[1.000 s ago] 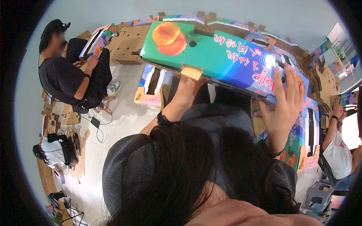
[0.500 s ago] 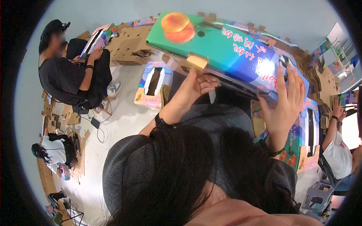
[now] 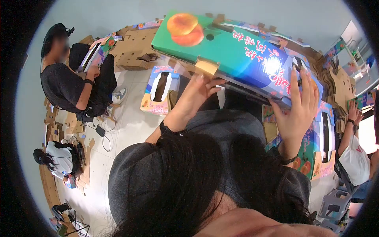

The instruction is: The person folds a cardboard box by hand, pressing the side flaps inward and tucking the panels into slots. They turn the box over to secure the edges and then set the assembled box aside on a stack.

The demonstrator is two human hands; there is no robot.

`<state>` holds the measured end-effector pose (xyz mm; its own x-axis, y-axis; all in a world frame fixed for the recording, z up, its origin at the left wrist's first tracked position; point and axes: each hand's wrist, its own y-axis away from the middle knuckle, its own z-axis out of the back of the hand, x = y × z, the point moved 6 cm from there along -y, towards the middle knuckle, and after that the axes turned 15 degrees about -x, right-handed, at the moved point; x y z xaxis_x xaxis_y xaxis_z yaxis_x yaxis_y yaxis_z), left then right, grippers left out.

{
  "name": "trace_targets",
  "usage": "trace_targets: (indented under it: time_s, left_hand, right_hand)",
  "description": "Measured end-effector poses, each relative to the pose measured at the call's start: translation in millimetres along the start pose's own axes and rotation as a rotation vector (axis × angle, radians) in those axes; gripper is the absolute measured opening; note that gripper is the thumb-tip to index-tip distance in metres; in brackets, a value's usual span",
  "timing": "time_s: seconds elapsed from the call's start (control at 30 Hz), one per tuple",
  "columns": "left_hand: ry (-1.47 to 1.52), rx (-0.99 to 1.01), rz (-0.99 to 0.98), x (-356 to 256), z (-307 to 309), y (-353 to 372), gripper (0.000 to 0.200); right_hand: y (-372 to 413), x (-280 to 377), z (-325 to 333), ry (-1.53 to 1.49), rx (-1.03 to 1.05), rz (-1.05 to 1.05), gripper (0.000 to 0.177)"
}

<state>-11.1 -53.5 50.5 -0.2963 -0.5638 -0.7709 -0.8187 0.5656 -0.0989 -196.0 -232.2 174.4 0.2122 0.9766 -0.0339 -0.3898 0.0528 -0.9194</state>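
The shiny green and blue cardboard box (image 3: 233, 55) has big red letters like "Holle" and red Chinese words with "人间". A white cloth shirt (image 3: 353, 162) shows a red "A". Other box words are too small.

Carton workshop: cardboard stack (image 3: 132, 47) beyond the left hand (image 3: 194, 96), printed carton (image 3: 154, 105) left of it, co-worker (image 3: 63, 85) at another.

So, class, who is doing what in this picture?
The wearer's left hand is at the brown flap on the near edge of a peach box, and the right hand lies on its blue end. The box is tilted, held over the lap. A co-worker on the left also has hands on a box. Another box stands on the floor.
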Motion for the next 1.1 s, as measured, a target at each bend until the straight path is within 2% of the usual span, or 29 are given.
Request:
trace_targets:
  time_s: [0.07, 0.17, 0.27, 0.37, 0.47, 0.67, 0.87, 1.1]
  left_hand:
    - [0.027, -0.002, -0.077, -5, -6, 2, 0.060]
    - [0.280, 0.135, -0.064, 4, -3, -8, 0.068]
    - [0.484, 0.141, 0.014, 13, 4, -19, 0.069]
    - [0.563, 0.221, 0.017, 23, 13, -36, 0.070]
    - [0.522, 0.188, 0.017, 17, 2, -38, 0.069]
    - [0.611, 0.317, 0.059, 15, -2, -55, 0.072]
    - [0.450, 0.347, -0.007, 1, -4, -78, 0.076]
    - [0.415, 0.446, -0.108, -4, -5, -88, 0.079]
  right_hand:
    - [0, 1, 1, 0.002, -0.002, 0.008, 0.093]
    - [0, 6, 3, 0.005, -0.005, 0.023, 0.092]
    - [-3, 8, 2, 0.008, -0.016, 0.029, 0.092]
    - [-3, 9, 2, 0.016, -0.006, 0.024, 0.093]
    - [-3, 8, 1, 0.031, -0.003, 0.014, 0.093]
    - [-1, 10, 0, 0.051, 0.008, -0.005, 0.093]
    - [-4, 13, -3, 0.088, 0.017, -0.019, 0.092]
    - [-1, 7, -1, 0.083, -0.004, -0.026, 0.093]
